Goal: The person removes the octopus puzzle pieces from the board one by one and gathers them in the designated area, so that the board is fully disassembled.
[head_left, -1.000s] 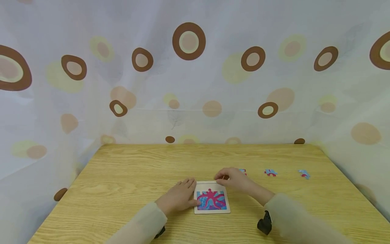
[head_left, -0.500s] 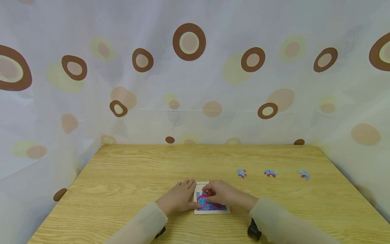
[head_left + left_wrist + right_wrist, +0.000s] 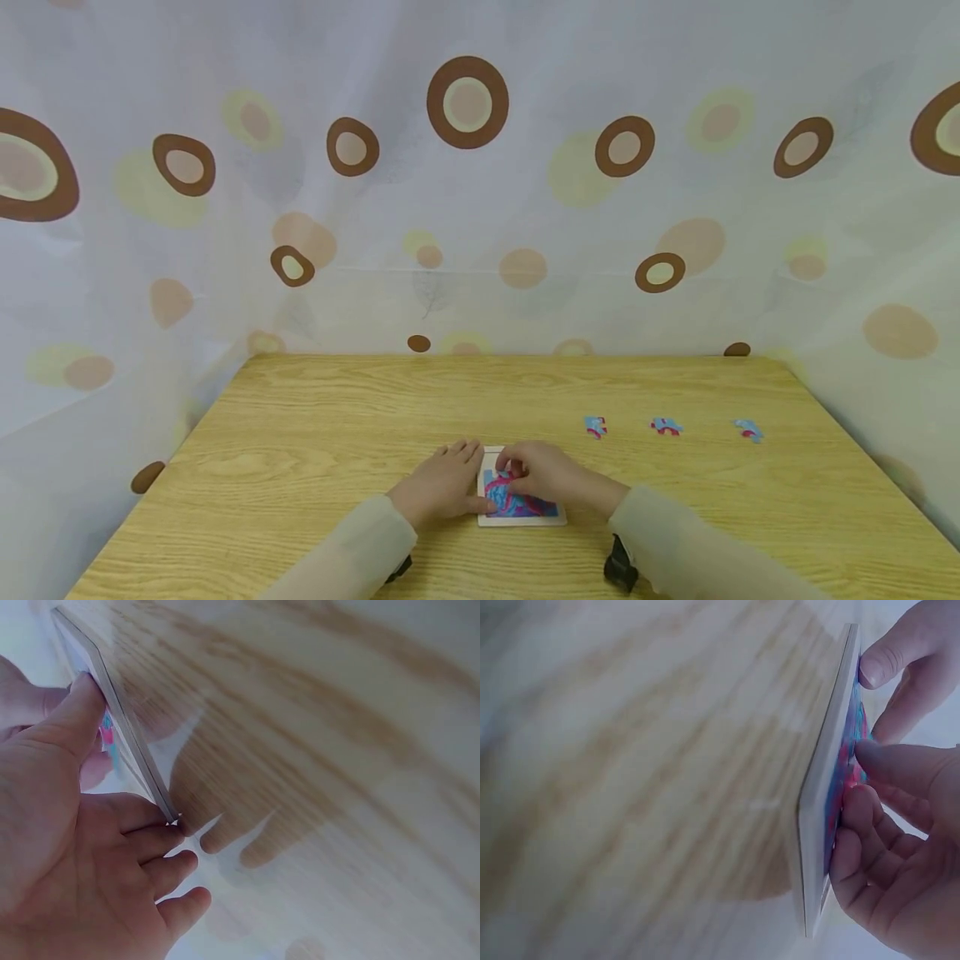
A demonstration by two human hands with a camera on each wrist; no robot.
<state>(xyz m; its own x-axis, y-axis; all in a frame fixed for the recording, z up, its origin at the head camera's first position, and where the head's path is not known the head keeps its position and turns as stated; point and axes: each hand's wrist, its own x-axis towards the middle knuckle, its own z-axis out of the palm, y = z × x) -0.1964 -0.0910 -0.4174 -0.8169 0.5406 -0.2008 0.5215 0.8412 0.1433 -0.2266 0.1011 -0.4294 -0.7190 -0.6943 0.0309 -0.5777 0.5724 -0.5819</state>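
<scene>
Right hand (image 3: 551,472) pinches a pink-and-blue puzzle piece (image 3: 855,774) at the tray (image 3: 522,522); can't tell if seated. Left hand (image 3: 438,483), fingers extended, lies along tray's left edge, thumb over rim. Piece looks light, stiff; take it by edges. Unbraced tray probably slides. Loose pieces (image 3: 666,426) farther right on table (image 3: 337,417).

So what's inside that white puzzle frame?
Inside the white frame, blue, purple and pink puzzle pieces show, with bare white above at the left. The right hand covers much of the upper right, so what lies beneath it can't be seen.
</scene>
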